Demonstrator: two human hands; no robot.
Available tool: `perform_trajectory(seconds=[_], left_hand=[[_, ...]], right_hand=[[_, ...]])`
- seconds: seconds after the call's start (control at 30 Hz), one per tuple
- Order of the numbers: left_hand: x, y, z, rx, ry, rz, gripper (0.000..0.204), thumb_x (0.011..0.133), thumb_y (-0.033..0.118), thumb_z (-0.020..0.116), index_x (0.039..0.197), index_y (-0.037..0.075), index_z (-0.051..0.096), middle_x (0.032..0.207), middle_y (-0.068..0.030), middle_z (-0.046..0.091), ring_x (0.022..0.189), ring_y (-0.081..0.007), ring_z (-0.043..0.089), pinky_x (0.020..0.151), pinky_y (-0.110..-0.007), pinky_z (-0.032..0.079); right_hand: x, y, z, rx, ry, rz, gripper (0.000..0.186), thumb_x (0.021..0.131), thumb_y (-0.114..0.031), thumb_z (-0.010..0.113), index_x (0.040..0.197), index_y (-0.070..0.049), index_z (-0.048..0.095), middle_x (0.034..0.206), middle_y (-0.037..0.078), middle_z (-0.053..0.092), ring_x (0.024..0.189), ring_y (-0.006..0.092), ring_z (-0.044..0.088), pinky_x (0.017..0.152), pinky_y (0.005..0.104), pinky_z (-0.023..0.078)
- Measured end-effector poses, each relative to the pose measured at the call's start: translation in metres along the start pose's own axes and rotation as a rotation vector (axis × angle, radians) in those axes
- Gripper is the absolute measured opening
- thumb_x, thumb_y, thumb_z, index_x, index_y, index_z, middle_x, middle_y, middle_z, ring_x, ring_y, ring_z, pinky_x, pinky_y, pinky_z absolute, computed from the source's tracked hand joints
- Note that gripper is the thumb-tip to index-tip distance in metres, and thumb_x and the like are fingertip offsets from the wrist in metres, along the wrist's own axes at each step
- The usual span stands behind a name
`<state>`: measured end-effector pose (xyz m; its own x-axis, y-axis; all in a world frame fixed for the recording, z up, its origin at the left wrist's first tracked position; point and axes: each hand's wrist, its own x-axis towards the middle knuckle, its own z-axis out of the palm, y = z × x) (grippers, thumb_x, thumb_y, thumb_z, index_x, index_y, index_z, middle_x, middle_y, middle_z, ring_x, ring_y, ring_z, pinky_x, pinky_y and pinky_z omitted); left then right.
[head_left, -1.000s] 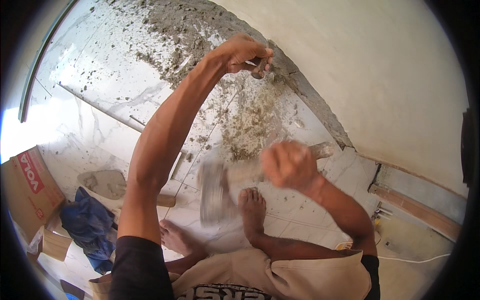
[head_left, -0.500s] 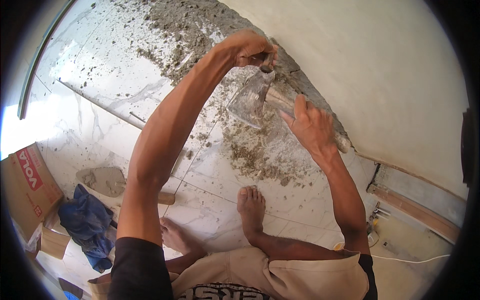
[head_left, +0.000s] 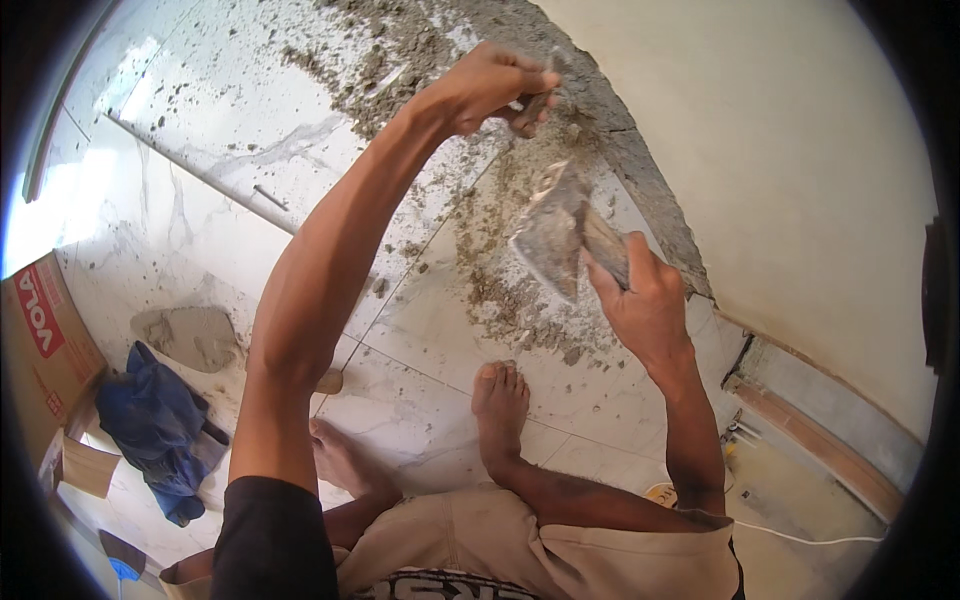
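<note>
My left hand (head_left: 487, 88) is stretched out to the strip of rough grey mortar (head_left: 600, 110) at the foot of the wall and is closed around a thin metal chisel (head_left: 534, 104). My right hand (head_left: 640, 300) grips the wooden handle of a mortar-caked hammer (head_left: 552, 235). The hammer head hangs a short way below and to the right of the chisel, apart from it. Grey rubble (head_left: 500, 290) lies on the white marble-look floor tiles (head_left: 420, 330) under both hands. My bare feet (head_left: 500, 405) rest on the tiles.
A cream wall (head_left: 780, 170) rises on the right. At the left are a cardboard box (head_left: 40, 350), a blue cloth (head_left: 150, 425) and a flat trowel (head_left: 190, 335). A white cable (head_left: 800, 535) and a wooden strip (head_left: 820, 450) lie at the lower right.
The hammer swung from near my body up to the chisel, then drew back down and to the right. My left hand has held the chisel in the same place.
</note>
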<state>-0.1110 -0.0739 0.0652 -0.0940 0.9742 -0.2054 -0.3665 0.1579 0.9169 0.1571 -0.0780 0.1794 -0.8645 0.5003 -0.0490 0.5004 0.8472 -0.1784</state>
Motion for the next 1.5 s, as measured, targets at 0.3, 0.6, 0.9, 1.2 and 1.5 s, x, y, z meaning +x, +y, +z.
perform_trajectory(seconds=[0.3,0.6,0.9,1.2,1.5], left_hand=[[0.017,0.007,0.002,-0.057,-0.019,0.064,0.026,0.098,0.024,0.061,0.095,0.0,0.069,0.08,-0.0065,0.064,0.072,-0.0155,0.06,0.061,-0.032,0.049],[0.018,0.017,-0.003,-0.072,-0.085,0.057,0.024,0.096,0.021,0.062,0.085,0.0,0.067,0.074,-0.0078,0.064,0.07,-0.0168,0.06,0.056,-0.032,0.047],[0.036,0.007,0.011,-0.162,-0.052,0.029,0.026,0.094,0.025,0.065,0.088,0.001,0.068,0.083,-0.0091,0.065,0.078,-0.0173,0.061,0.073,-0.034,0.051],[0.011,0.007,-0.016,0.019,-0.015,0.09,0.027,0.097,0.026,0.059,0.097,0.001,0.069,0.083,-0.0058,0.064,0.075,-0.0154,0.059,0.07,-0.034,0.05],[0.013,0.015,-0.027,-0.057,-0.088,0.053,0.025,0.098,0.025,0.058,0.096,0.002,0.068,0.083,-0.005,0.065,0.075,-0.0143,0.06,0.063,-0.032,0.049]], right_hand=[[0.009,-0.005,-0.003,0.052,-0.033,0.077,0.029,0.088,-0.019,0.073,0.096,0.003,0.055,0.076,0.022,0.066,0.061,0.0349,0.066,0.051,0.0382,0.05],[0.026,-0.037,-0.002,-0.305,0.14,-0.666,0.022,0.089,-0.022,0.064,0.084,-0.005,0.05,0.056,0.004,0.049,0.047,0.0184,0.058,0.037,0.032,0.043],[0.037,0.002,0.013,-0.384,0.069,-0.332,0.021,0.09,-0.02,0.063,0.083,-0.003,0.052,0.057,0.007,0.051,0.045,0.0185,0.055,0.038,0.0327,0.047],[0.019,-0.007,0.006,-0.177,-0.024,-0.244,0.041,0.075,-0.026,0.081,0.091,-0.003,0.051,0.067,0.01,0.057,0.053,0.0231,0.063,0.043,0.0336,0.051],[0.04,-0.02,0.001,-0.15,-0.015,-0.221,0.045,0.074,-0.027,0.084,0.092,-0.003,0.05,0.066,0.011,0.058,0.054,0.025,0.065,0.042,0.0331,0.05]])
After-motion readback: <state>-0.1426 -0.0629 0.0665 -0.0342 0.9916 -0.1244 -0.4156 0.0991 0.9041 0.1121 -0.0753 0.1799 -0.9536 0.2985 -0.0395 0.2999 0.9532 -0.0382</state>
